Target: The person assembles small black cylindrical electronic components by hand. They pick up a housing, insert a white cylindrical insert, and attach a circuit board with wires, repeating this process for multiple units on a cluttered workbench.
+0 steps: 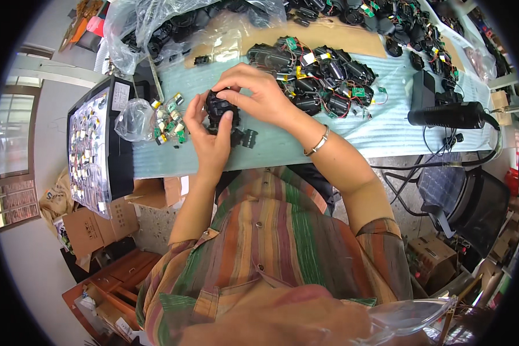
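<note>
Mint-covered table, loaded containers, one black part in both hands, as seen from my remote seat.
So I've got a black-edged tray at the table's left end, loaded with small boards and yellow-and-white bits, then a big clear bag at the far left with black pieces inside. Right hand has thumb and fingers closed in on the part's far end; left hand wraps its near left side. The small clear bag beside them, can't tell what's in it. The part sits above the near edge, left of centre, long axis running roughly away from the body; can't tell which end is its front.
</note>
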`<state>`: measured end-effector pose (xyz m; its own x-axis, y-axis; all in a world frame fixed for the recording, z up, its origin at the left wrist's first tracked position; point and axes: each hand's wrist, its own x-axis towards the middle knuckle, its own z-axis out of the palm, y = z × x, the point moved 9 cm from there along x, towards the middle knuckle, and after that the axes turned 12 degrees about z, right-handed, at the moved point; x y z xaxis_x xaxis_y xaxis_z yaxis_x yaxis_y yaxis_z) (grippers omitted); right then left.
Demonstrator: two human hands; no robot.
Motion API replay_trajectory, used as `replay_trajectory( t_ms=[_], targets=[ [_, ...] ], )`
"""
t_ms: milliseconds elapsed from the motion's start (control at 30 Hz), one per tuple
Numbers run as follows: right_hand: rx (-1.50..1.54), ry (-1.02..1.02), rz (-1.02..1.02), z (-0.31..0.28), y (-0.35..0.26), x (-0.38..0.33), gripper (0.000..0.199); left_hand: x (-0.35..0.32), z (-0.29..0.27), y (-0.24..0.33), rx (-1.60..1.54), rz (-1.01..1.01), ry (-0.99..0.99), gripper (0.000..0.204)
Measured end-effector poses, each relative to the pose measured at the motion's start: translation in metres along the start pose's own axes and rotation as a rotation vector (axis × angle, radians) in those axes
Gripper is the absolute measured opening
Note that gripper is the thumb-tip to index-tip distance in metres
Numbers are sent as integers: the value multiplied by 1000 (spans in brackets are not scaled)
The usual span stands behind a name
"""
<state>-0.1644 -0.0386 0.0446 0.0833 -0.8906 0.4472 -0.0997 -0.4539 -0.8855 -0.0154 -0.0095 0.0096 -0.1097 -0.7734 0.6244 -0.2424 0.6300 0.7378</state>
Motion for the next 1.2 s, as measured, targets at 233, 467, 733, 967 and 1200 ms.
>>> replay_trajectory(
  t_ms=[233, 467, 733, 967, 1200],
  targets=[
    [61, 25, 58, -11, 2, 2, 15, -17, 16, 13, 618, 373, -164, 93],
    [104, 49, 104, -14, 13, 4, 14, -6, 20, 16, 709, 409, -198, 92],
    [63, 90, 87, -16, 14, 3, 15, -6, 11, 32, 690, 511, -103, 89],
    [-11, 87, -22, -10, 3, 3, 16, -20, 8, 49, 676, 677, -25, 71],
    [-43, 59, -27, -5, 3, 1, 15, -33, 15, 54, 735, 815, -78, 61]
  ],
)
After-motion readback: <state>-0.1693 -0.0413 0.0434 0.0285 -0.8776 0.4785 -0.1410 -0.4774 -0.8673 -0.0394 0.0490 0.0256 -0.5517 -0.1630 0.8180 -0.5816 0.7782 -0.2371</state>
